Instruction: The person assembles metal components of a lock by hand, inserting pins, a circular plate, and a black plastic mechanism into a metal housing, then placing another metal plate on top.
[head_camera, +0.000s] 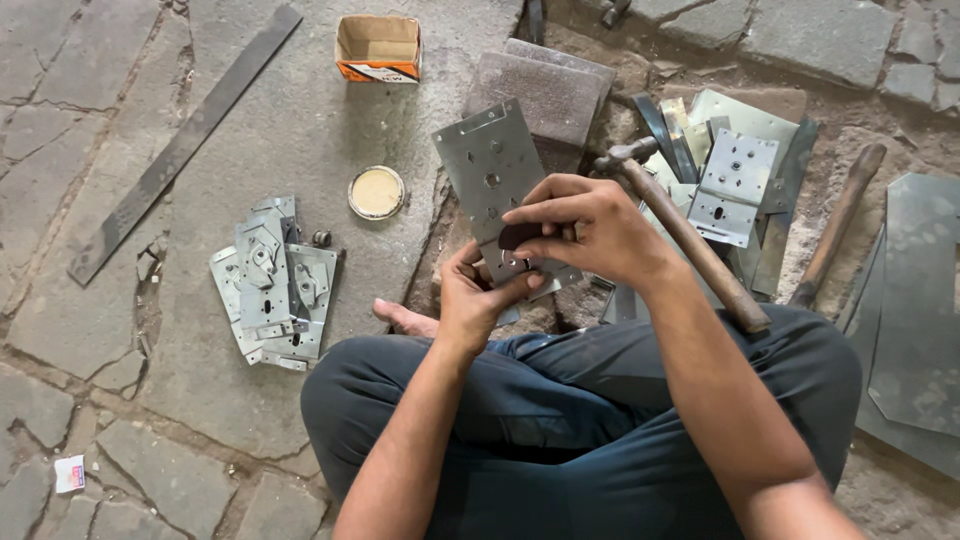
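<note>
1. The person sits cross-legged on a stone floor (300, 130), seen from above; both hands meet over the knees, near the middle of the floor area in view.
2. The left hand (472, 300) grips the near end of a long metal plate (490, 170) from below, thumb and fingers closed on it.
3. The plate is grey, punched with several holes, and tilts away from the person toward the far edge of the floor.
4. The right hand (580, 225) comes down from above, its fingers pinched narrowly on a small dark part (520, 236) pressed against the plate's near end.
5. A hammer (690, 240) lies just right of the right hand, its head close to the knuckles and its wooden handle resting on the right knee; whether it touches the hand I cannot tell.
6. A pile of finished plates (272, 280) lies on the floor to the left, near a bare foot (405, 318).
7. A round tin (376, 192) sits between that pile and the held plate.
8. A small open box (378, 45) stands at the far edge.
9. A long flat bar (180, 150) lies diagonally toward the far left corner.
10. A stack of blank plates (738, 170) lies to the right, beyond the hammer.
11. A second wooden handle (840, 220) lies further right, beside large metal sheets (915, 310) at the right edge.
</note>
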